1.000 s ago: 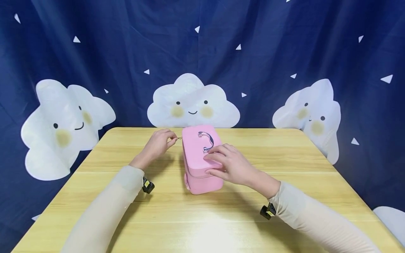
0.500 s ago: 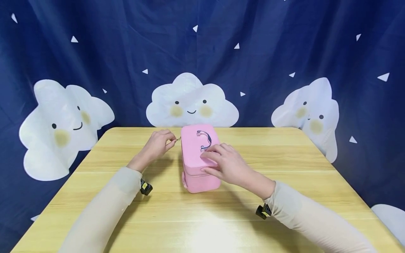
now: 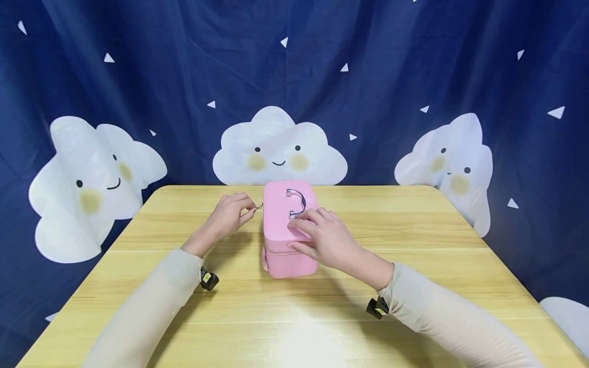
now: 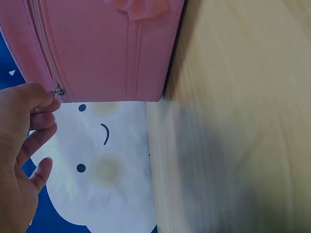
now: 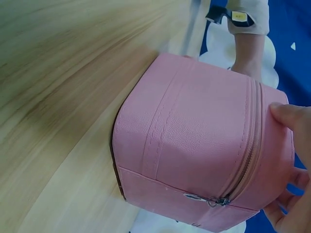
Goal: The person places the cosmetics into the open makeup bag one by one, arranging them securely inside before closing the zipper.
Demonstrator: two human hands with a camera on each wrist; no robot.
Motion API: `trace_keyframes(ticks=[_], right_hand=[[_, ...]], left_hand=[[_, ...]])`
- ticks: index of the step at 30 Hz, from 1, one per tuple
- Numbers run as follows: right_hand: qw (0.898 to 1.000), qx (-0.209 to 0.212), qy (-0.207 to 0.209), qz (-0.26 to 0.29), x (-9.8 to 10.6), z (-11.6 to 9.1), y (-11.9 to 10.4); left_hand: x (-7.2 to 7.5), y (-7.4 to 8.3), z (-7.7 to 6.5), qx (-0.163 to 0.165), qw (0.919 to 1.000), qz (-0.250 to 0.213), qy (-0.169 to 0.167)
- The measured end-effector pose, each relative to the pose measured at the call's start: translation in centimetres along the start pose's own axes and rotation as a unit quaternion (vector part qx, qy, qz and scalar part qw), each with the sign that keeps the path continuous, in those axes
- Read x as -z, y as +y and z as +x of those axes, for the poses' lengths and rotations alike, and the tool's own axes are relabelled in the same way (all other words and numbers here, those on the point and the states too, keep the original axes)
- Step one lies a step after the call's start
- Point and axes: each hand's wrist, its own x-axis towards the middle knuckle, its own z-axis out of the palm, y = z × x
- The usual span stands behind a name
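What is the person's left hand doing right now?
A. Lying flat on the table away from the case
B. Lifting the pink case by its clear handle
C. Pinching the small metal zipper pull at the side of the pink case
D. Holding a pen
C: the left hand pinches the zipper pull at the side of the pink case, while the right hand rests on top of the case.

Head view downward, wrist views close, pink case (image 3: 290,230) shared

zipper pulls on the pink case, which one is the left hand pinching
The zipper pull at the far left edge of the pink case, pinched by the left hand. The other pull hangs free on the near side, touched by no hand.
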Motion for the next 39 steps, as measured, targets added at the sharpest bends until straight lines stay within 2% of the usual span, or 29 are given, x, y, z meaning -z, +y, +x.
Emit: trace_keyframes(ticks=[12, 13, 18, 19, 20, 26, 39], right_hand=[[1.000, -0.011, -0.008, -0.006, -0.1, 0.3, -0.2], [1.000, -0.011, -0.009, -0.006, 0.0, 0.3, -0.2], [1.000, -0.014, -0.011, -0.005, 0.1, 0.2, -0.3], [1.000, -0.014, -0.011, -0.005, 0.1, 0.2, -0.3], [1.000, -0.014, -0.011, -0.005, 0.1, 0.2, -0.3], [1.000, -0.013, -0.011, -0.006, 0.2, 0.3, -0.4], [1.000, -0.023, -0.014, -0.015, -0.3, 0.4, -0.5]], left_hand=[[0.7, 0.8, -1.4, -0.037, 0.9993, 0.000, 0.002], [0.1, 0.3, -1.5, -0.051, 0.9985, 0.004, 0.019], [0.4, 0.9, -2.2, -0.067, 0.9974, -0.002, 0.027], [0.4, 1.0, -2.3, -0.071, 0.9970, -0.001, 0.030], [1.1, 1.7, -2.5, -0.062, 0.9979, -0.006, 0.014], [1.3, 2.6, -3.3, -0.079, 0.9967, -0.005, 0.018], [2.0, 4.6, -5.3, -0.132, 0.9894, -0.023, 0.056]])
